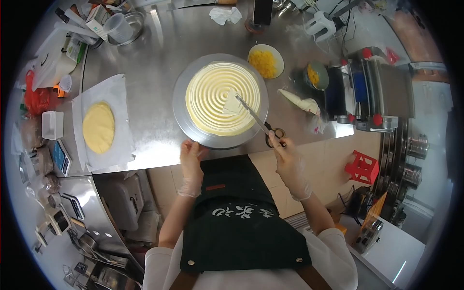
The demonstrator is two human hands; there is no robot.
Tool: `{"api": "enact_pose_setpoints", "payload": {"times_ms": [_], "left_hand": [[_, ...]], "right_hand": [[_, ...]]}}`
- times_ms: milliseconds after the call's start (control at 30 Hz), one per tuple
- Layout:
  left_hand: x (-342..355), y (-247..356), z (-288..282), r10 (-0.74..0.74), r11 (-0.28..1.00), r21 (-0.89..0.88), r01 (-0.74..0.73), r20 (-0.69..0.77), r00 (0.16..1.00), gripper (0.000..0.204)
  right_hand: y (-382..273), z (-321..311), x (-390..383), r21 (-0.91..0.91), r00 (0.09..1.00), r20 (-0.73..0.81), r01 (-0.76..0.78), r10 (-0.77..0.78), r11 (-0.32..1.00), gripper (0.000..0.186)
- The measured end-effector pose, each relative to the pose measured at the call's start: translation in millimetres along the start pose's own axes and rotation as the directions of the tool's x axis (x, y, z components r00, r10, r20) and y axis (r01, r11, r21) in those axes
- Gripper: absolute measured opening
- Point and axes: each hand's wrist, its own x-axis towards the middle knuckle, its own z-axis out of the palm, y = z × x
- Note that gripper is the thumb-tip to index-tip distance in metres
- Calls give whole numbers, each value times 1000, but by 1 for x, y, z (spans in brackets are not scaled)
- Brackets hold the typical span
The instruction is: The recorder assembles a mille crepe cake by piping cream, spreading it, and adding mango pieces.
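1. A slim spatula [255, 117] is held by its handle in the right hand [287, 162], the gloved fingers closed narrowly around it.
2. The cream-covered round [205, 99] is set on a metal turntable [181, 116], ahead of the right-hand grip and to its left, reached only by the blade.
3. The blade's tip is positioned at a smoothed patch, just right of the spiral's centre; curved ridges are seen around it.
4. The left hand [192, 162] is placed at the turntable's near rim; whether anything is pinched by its fingers cannot be told.
5. Scissors [279, 134] are seen just beside the right hand, partly crossed by the spatula; a piping bag [300, 102] is laid farther right.
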Motion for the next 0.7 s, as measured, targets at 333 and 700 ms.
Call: {"api": "enact_pose_setpoints", "payload": {"times_ms": [333,700], "left_hand": [[-14,-2,22,-58,998,-13,58,-33,998,20],[-25,-14,30,-99,988,-111,105,64,993,24]], "right_hand": [[-8,14,-14,111,999,15,-35,34,993,60],[-18,21,-16,67,997,35,71,-74,995,59]]}}
